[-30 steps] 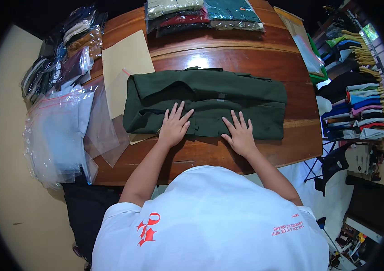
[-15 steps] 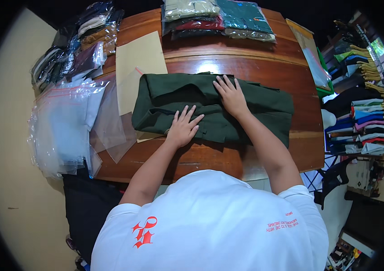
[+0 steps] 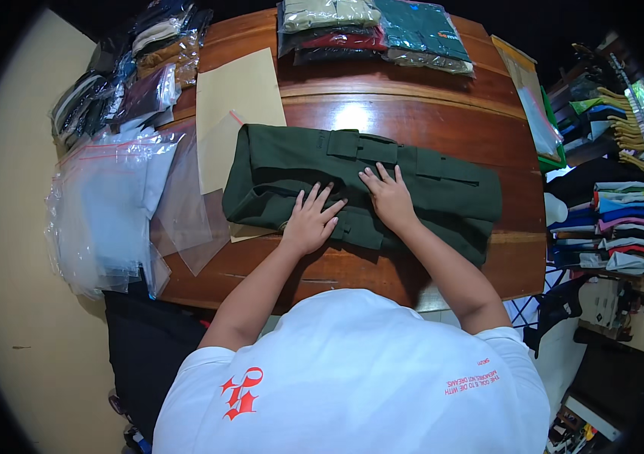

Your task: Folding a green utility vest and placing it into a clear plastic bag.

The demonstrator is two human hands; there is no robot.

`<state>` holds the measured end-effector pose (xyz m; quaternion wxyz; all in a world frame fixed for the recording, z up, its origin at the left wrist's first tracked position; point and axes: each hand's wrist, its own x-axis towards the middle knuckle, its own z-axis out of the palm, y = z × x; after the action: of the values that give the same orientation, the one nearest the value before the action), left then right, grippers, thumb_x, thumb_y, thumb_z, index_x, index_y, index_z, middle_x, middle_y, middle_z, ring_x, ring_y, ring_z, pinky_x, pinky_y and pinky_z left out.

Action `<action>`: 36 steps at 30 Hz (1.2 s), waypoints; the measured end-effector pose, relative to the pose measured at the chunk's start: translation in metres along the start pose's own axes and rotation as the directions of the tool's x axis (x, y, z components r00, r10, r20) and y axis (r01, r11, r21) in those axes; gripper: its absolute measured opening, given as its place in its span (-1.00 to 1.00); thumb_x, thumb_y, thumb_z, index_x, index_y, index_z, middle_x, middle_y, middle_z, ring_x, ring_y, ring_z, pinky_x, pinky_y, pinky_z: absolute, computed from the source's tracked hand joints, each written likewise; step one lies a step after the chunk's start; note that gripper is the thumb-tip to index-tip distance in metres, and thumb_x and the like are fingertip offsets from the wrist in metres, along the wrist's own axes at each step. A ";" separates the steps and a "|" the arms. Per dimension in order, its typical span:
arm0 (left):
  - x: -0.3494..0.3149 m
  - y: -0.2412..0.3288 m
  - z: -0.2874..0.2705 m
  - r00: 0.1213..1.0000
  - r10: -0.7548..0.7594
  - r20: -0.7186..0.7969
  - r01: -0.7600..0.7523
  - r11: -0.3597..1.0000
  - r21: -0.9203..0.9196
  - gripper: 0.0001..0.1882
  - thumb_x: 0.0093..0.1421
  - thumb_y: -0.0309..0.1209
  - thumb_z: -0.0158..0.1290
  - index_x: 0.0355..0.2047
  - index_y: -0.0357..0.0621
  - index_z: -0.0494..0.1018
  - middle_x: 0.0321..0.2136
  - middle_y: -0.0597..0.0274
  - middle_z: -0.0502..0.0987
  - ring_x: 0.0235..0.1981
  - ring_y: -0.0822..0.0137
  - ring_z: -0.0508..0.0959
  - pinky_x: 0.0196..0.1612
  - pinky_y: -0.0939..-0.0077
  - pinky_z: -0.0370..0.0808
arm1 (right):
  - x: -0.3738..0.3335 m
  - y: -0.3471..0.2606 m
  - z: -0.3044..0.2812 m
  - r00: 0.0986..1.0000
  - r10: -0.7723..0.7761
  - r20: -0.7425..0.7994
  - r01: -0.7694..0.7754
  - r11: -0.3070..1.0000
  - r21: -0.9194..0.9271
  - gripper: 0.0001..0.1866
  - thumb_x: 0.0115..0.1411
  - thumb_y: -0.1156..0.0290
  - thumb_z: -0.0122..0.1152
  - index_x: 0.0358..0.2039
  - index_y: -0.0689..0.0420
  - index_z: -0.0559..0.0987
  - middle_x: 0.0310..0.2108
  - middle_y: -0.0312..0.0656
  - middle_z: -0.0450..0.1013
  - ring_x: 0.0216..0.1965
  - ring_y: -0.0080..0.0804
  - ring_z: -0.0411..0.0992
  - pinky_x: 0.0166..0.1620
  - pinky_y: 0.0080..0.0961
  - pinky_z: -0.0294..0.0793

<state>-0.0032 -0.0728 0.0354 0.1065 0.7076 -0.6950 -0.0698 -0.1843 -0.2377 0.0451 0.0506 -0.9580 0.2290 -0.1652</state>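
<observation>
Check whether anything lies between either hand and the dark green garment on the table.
Nothing visible does: the left hand and the right hand both rest directly on the garment. The tan sheet seems to run under its left end, and the clear bags lie farther left.

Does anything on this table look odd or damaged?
Nothing looks spilled or damaged. On the table, the clear plastic bags at left look untidy, with uneven edges and loose ones splayed toward the tan sheet. The green garment lies slightly askew, right end lower in view.
</observation>
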 end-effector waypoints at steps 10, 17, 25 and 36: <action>-0.002 0.000 -0.001 1.000 0.002 -0.023 -0.002 1.000 -0.012 -0.49 0.37 -0.14 -0.11 0.33 0.37 0.28 0.40 0.11 0.13 0.44 0.00 0.07 0.41 -0.15 -0.05 | -0.010 0.003 -0.001 0.994 0.021 0.104 -0.023 1.000 0.018 -0.46 0.25 0.40 0.13 0.28 -0.08 0.42 0.33 -0.20 0.30 0.40 -0.12 0.15 0.40 0.15 0.00; 0.025 0.045 -0.015 0.965 0.189 -0.182 -0.213 0.970 -0.121 -0.36 0.25 -0.16 0.05 0.32 0.04 0.25 0.39 0.05 0.14 0.44 0.03 0.08 0.40 -0.21 -0.07 | -0.018 0.010 0.014 0.998 0.019 0.056 -0.022 0.998 0.066 -0.46 0.27 0.16 0.11 0.28 -0.09 0.43 0.37 -0.23 0.24 0.43 -0.15 0.09 0.43 0.13 -0.07; 0.068 -0.030 0.002 1.000 0.009 0.007 -0.009 0.999 -0.038 -0.34 0.35 -0.01 -0.07 0.41 0.14 0.14 0.46 0.27 0.04 0.46 0.07 0.07 0.43 -0.21 -0.09 | -0.018 0.009 0.012 0.999 0.022 0.038 -0.024 0.999 0.042 -0.47 0.33 0.03 0.08 0.28 -0.14 0.43 0.36 -0.24 0.26 0.43 -0.17 0.10 0.43 0.11 -0.07; 0.053 -0.155 -0.027 0.950 -0.294 -0.100 0.309 0.932 0.192 -0.47 0.42 -0.10 -0.14 0.36 0.17 0.22 0.44 0.34 0.11 0.42 0.18 0.15 0.38 -0.16 0.12 | -0.016 0.007 0.008 0.996 0.048 0.080 -0.051 0.998 0.037 -0.47 0.32 0.05 0.08 0.28 -0.16 0.42 0.37 -0.25 0.25 0.42 -0.19 0.10 0.44 0.09 -0.09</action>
<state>0.1551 -0.1228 0.0259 0.0451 0.8151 -0.5774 0.0113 -0.1979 -0.2367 0.0315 0.0822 -0.9567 0.2470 -0.1304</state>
